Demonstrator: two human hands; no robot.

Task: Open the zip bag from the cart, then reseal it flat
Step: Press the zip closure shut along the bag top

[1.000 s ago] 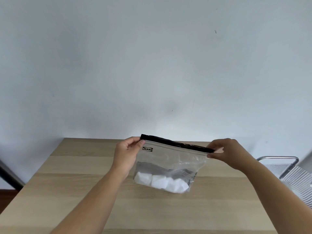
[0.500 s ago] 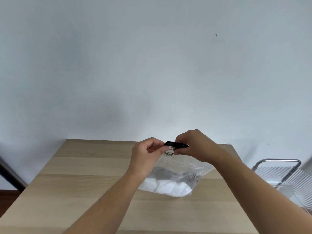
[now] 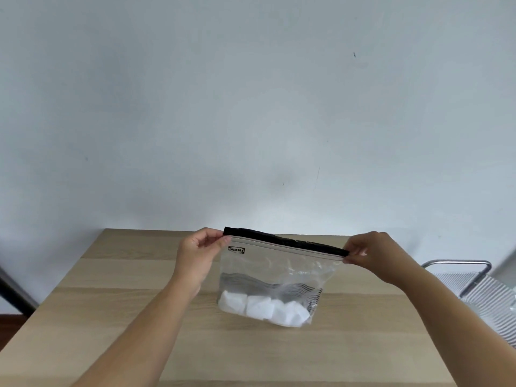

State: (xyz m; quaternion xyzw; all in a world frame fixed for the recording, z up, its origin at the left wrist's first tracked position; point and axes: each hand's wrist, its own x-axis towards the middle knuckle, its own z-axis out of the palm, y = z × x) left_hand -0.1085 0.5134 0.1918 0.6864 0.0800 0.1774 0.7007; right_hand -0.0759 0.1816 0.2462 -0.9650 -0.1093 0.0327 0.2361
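A clear zip bag point(image 3: 279, 272) with a black strip along its top stands upright on the wooden table point(image 3: 111, 317). Several white blocks point(image 3: 262, 307) lie in its bottom. My left hand point(image 3: 198, 255) pinches the left end of the black strip. My right hand point(image 3: 374, 254) pinches the right end. The strip is stretched straight between both hands and looks pressed together along its length.
A metal wire cart point(image 3: 480, 291) stands at the right, beside the table's right edge. A dark bar point(image 3: 14, 294) leans at the far left. A plain pale wall rises behind the table.
Half a second ago my right hand was close to my left at the strip's left end. It has slid right along the strip to the far end, and the bag is stretched wide again.
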